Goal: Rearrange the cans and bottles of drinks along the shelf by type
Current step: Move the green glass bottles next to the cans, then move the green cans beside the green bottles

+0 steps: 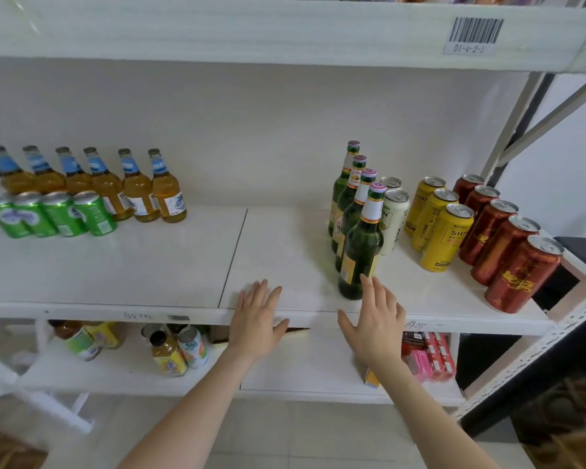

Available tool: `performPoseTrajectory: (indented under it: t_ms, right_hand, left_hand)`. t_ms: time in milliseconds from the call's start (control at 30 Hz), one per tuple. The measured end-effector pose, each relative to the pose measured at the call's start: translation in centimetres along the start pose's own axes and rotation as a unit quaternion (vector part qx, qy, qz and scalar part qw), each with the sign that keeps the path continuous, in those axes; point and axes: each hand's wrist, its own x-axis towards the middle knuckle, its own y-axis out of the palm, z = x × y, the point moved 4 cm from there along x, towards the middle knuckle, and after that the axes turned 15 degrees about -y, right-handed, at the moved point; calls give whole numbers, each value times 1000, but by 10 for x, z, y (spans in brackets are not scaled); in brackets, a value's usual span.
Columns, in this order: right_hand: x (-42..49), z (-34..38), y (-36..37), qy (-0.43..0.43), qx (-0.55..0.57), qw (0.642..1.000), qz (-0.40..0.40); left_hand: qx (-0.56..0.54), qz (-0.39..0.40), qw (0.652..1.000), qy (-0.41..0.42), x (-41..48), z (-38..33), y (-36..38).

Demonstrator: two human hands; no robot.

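At the left of the frame, 4 green cans [48, 214] stand before 6 amber bottles [136, 194] on the shelf [149, 265]. At the lower middle, the left hand [256, 319] is at the shelf's front edge, fingers straight, holding nothing. The right hand [374, 323] is also spread and empty. Its fingertips reach the foot of the nearest of 4 green bottles [359, 245]; whether they touch it I cannot tell. Further right stand 2 white cans [394, 218], 3 yellow cans [444, 231] and 5 red cans [508, 252]. The glass bottles are probably heavy, smooth and breakable, and tip easily, so grip the body. Cans likely dent, so hold the middle.
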Motion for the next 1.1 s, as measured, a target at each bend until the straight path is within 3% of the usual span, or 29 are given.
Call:
performPoseTrajectory:
  t_ms: [200,700,1100]
  right_hand:
    - [-4,52,1,-11,-30,998,50]
    - [10,242,34,-13,-15,998,54]
    - [61,332,88,-27,-29,997,73]
  left_hand:
    - [24,-21,999,2,-11,34,-26]
    - [73,-2,997,16,-19,202,-93]
    - [73,-10,997,-2,24,297,-114]
